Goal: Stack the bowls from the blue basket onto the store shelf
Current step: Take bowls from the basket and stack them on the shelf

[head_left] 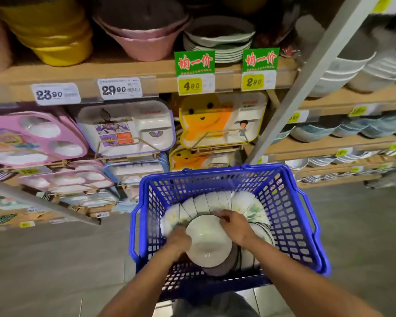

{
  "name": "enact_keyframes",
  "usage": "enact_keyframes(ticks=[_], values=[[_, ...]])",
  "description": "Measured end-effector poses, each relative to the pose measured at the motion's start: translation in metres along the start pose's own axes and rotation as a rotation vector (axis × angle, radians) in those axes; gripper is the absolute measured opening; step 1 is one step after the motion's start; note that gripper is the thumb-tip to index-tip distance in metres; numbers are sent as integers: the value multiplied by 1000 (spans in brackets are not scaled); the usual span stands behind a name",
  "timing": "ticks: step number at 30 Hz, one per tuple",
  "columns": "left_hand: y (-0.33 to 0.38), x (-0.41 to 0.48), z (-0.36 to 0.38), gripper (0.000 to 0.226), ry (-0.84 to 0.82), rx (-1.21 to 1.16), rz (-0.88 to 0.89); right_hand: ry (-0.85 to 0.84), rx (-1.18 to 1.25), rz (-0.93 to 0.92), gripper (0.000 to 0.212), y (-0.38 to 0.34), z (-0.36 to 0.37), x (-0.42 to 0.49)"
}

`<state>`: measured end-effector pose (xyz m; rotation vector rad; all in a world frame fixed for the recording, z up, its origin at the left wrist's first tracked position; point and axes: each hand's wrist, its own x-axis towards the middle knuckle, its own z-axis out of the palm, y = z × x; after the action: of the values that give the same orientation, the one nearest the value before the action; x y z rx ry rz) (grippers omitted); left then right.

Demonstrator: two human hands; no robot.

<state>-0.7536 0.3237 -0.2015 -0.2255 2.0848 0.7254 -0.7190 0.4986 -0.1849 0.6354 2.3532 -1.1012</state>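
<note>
Hands on bowl rim, basket walls close

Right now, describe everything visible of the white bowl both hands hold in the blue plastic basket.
The round white bowl, glossy like ceramic, opens towards the camera, its inside plain. It tops a stack of similar bowls in the blue plastic mesh basket. The left hand grips its left rim; the right hand pinches its upper-right rim. More white bowls on edge curve behind it.
</note>
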Motion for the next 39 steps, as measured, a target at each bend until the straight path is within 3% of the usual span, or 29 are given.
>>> enact_keyframes(ticks=[7,13,19,26,28,32,39], values=[[39,-44,-72,38,-136,-323,120,4,733,-44,39,-31,-38,-34],[91,-93,-119,32,-246,-351,325,172,1036,-231,41,-76,-82,-70],[146,-156,-127,21,-189,-392,522,370,1255,-326,46,-104,-135,-120],[214,-219,-62,20,10,-606,809,514,1516,-431,41,-97,-200,-181],[235,-238,-38,30,41,-735,845,544,1533,-430,42,-87,-218,-195],[277,-263,9,30,6,-944,868,607,1568,-417,38,-55,-259,-221],[358,-299,103,35,-110,-1054,907,680,1486,-433,35,26,-347,-261]])
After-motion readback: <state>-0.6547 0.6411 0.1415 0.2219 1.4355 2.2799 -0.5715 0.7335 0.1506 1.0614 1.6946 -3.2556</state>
